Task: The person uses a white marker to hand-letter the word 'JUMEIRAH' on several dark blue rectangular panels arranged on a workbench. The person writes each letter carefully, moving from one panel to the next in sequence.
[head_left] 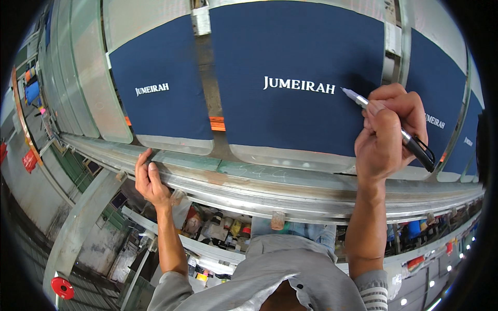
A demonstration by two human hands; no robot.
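A dark blue fabric panel [290, 46] with white lettering [299, 85] lies flat on a pale board in front of me. My right hand [386, 129] is closed around a pen [358, 97] with a silver barrel and a black clipped end. Its pale tip points at the last white letter, just to the right of it; whether it touches the cloth I cannot tell. My left hand [151, 179] rests at the metal rail [223, 173] below the left blue panel [161, 57], index finger and thumb extended, holding nothing I can see.
Another lettered blue panel [433, 78] lies to the right, and pale boards [83, 67] line up at the left. Gaps with metal fittings separate the boards. Under the rail sits a shelf crowded with bottles and containers [220, 225]. A red disc [62, 288] is at lower left.
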